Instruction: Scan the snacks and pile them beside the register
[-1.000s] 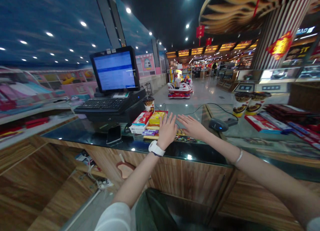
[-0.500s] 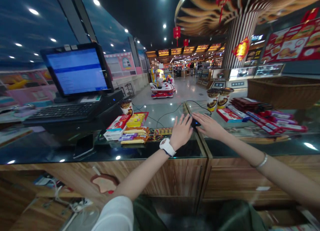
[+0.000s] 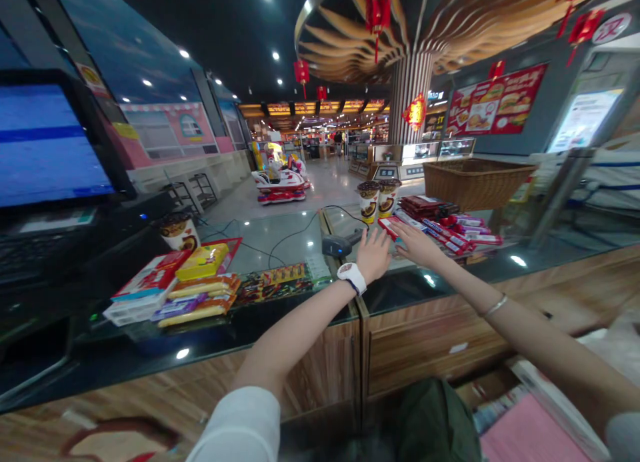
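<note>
Both hands reach out over the dark glass counter [image 3: 270, 222]. My left hand [image 3: 374, 254], with a white watch at the wrist, has its fingers spread and holds nothing, just right of a black scanner [image 3: 337, 246]. Fingers apart, my right hand [image 3: 417, 245] is beside it, over the near edge of a red and white box [image 3: 389, 226] that it partly hides; contact cannot be made out. Behind the hands stand two patterned cups [image 3: 369, 202]. Right of them lie dark red packets [image 3: 425, 207] and purple and red bars [image 3: 470, 229].
A wicker basket [image 3: 477, 182] stands at the right rear. On the left are a monitor [image 3: 45, 142], another cup [image 3: 180, 233], a yellow pack [image 3: 203, 261], stacked boxes [image 3: 145, 285] and snack bars [image 3: 205, 299]. A thin cable [image 3: 290, 234] crosses the glass.
The view has turned right. Both hands have moved right, from over the scanner towards the red and white box, and the scanner is now uncovered.
</note>
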The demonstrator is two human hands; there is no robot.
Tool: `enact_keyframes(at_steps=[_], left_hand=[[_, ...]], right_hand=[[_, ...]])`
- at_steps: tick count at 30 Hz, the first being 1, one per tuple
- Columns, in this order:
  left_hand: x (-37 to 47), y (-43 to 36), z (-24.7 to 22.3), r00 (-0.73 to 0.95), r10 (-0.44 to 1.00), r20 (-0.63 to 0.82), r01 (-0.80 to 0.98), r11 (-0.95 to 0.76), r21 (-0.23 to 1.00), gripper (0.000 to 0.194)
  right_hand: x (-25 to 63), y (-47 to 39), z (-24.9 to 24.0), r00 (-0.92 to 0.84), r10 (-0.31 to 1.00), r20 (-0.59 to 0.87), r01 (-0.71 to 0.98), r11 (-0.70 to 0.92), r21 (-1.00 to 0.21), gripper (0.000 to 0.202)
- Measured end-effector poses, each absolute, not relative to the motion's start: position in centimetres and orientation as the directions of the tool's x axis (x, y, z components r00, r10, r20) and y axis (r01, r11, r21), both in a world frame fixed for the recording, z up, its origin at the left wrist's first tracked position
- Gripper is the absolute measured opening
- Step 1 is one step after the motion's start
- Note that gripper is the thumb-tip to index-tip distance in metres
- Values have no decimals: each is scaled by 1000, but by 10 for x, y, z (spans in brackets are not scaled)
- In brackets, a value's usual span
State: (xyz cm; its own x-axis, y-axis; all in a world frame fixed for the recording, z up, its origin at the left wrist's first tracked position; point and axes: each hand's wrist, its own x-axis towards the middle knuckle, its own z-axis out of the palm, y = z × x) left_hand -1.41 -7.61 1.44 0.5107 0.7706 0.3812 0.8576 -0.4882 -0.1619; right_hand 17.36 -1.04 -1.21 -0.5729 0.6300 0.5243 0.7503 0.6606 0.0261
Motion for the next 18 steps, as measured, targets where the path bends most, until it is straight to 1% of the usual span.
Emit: enact_keyframes(at_steps=[3,7,11,14,18], left_hand=[[1,-56,9,487,791,370,868,-484,-107,49],[17,-31,1,436,834,339,891,-453,-32,51],[28,-14,-7,439,837,328,888,-460,-13,55],[30,-7,-10,448,830,331,882,-472,-10,57],[27,-4,-12,418,866,273,895,-444,39,55]], right_hand=[[188,2,-19,-524,693,496,799,601,6,69],[199,17,-28,-471,743,475,837,547,-25,67],[200,25,-32,-429,772,468,858,511,-57,63],[196,27,-34,-417,778,470,859,507,-78,64],[192,27,-35,-378,811,447,868,478,-133,62]])
